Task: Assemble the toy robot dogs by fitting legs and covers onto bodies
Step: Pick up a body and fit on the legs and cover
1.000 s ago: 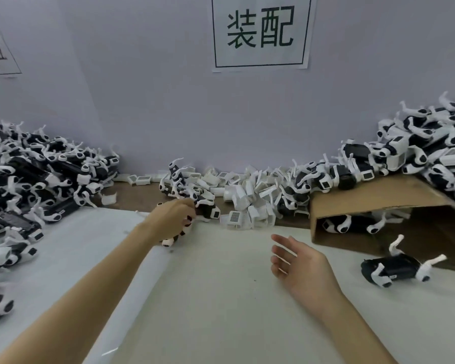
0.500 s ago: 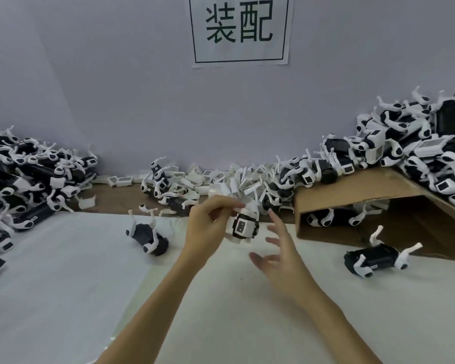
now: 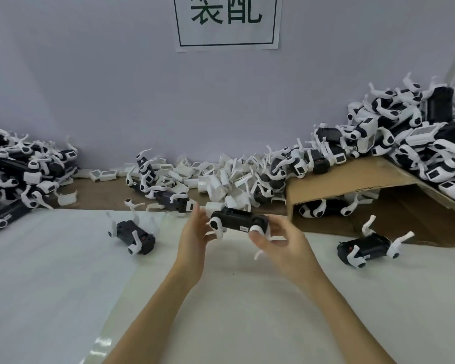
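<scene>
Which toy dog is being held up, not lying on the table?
The black dog body between both hands; the two loose dogs lie untouched on the table.

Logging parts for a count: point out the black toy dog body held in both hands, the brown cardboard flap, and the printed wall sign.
Black toy dog body (image 3: 235, 219), head view, top.
Brown cardboard flap (image 3: 352, 179), head view, upper face.
Printed wall sign (image 3: 226, 19), head view, characters.

A plain pale lavender wall (image 3: 116, 88) backs the scene, bearing a white paper sign (image 3: 227, 22) with green characters in a thin frame. The counter (image 3: 247, 298) is covered in white sheeting, with a brown strip along the wall.
</scene>
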Tool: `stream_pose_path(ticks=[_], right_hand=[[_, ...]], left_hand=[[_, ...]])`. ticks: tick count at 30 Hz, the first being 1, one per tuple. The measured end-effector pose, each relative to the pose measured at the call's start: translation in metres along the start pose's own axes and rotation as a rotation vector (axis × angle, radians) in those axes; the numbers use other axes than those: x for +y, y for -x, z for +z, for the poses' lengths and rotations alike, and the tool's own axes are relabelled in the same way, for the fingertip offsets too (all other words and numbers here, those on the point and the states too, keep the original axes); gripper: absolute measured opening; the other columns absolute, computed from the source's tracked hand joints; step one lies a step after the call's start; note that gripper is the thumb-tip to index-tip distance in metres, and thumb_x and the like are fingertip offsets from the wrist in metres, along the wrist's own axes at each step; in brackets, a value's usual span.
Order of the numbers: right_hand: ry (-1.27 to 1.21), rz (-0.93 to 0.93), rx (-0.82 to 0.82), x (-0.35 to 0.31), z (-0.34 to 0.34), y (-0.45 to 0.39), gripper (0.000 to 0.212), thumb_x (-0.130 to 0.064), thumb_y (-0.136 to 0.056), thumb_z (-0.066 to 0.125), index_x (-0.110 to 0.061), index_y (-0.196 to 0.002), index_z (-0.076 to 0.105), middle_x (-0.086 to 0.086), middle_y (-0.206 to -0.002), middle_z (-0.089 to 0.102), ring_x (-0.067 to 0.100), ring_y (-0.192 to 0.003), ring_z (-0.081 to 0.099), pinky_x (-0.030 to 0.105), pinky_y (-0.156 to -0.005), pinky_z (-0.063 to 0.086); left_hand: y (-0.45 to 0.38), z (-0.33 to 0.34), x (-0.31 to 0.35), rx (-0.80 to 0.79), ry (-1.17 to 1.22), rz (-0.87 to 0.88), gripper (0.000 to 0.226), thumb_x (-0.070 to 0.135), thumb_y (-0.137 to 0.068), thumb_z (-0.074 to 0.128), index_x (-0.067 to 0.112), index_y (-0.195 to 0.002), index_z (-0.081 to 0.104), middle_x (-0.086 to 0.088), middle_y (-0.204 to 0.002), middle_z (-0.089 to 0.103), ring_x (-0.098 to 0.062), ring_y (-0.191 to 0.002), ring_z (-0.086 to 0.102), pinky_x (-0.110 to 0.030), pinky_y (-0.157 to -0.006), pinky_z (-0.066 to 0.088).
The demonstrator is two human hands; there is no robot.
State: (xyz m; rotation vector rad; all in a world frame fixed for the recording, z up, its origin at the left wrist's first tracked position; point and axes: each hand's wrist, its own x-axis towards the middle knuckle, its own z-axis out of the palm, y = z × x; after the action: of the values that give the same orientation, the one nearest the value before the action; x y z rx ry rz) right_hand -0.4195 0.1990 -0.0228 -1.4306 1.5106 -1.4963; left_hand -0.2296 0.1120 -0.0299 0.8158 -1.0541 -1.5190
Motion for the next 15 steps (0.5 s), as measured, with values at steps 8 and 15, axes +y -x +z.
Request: stream_pose_path(ticks=[8, 15], right_hand=[[-0.268, 0.233, 0.056, -0.012, 0.003, 0.004, 0.067, -0.069, -0.071, 0.069, -0.011, -0.103, 0.077, 0.008, -0.092, 0.079, 0.020, -0.087, 0.076, 0.023, -0.066, 0.056], [-0.171, 0.209, 0.050, -0.011, 0.002, 0.006, 0.065, -0.069, -0.075, 0.067, -0.009, -0.097, 0.076, 0.004, -0.092, 0.079, 0.018, -0.088, 0.076, 0.021, -0.066, 0.058]], left_hand=[[0.021, 0.021, 0.000, -0.155, -0.220, 0.079, 0.056, 0.067, -0.087, 0.069, 0.013, -0.100, 0.066, -0.001, -0.075, 0.062, -0.026, -0.081, 0.065, -0.044, -0.088, 0.055], [0.022, 0.015, 0.004, -0.167, -0.169, 0.018, 0.058, 0.062, -0.091, 0.066, 0.009, -0.117, 0.075, -0.007, -0.080, 0.063, -0.027, -0.085, 0.067, -0.035, -0.078, 0.054]])
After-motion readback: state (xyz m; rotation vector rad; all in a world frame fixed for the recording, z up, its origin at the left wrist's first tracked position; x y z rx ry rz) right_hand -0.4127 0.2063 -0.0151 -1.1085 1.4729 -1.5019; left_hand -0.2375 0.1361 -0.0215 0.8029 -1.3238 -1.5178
